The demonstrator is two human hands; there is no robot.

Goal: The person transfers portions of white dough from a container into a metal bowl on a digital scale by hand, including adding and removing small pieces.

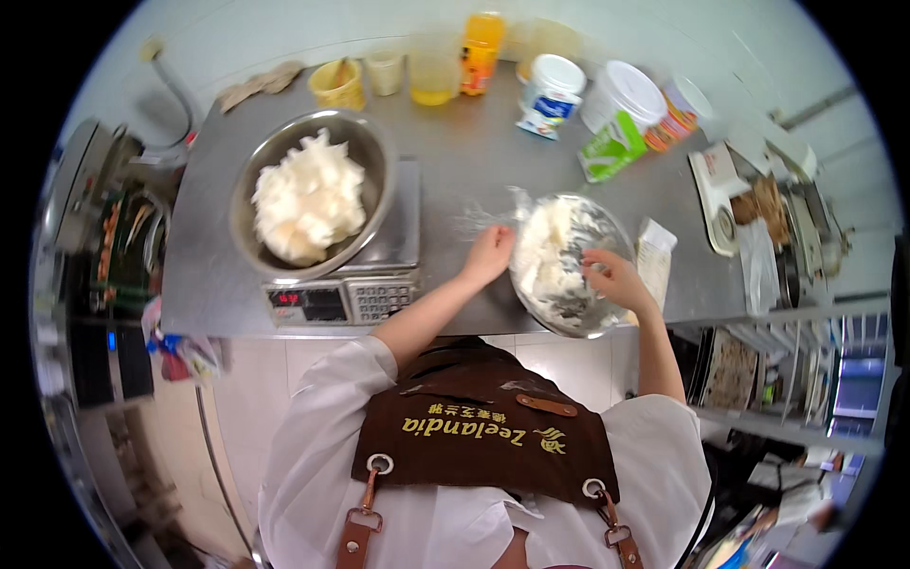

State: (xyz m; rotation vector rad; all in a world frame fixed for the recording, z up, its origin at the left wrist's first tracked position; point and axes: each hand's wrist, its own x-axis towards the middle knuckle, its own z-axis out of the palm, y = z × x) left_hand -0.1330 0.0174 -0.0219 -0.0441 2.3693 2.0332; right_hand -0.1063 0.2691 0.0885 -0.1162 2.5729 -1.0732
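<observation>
A small metal bowl (622,231) with thick white cream (544,249) smeared inside stands near the table's front edge. My left hand (492,252) is at its left rim, fingers curled in; whether they grip the rim or some clear film is too blurred to tell. Clear plastic film (521,201) shows by the rim. Over the bowl's right half is my right hand (613,279), fingers bent; anything between them cannot be made out. To the left, a large steel bowl (245,213) heaped with whipped white cream (309,195) rests on a digital scale (405,242) with a lit red display.
Along the back stand a yellow tub (338,89), a jug with yellow liquid (431,82), an orange bottle (483,53) and white tubs (625,92). A green carton (613,148) lies before them. A white carton (655,252) is right of the small bowl. A kitchen scale (714,199) stands at far right.
</observation>
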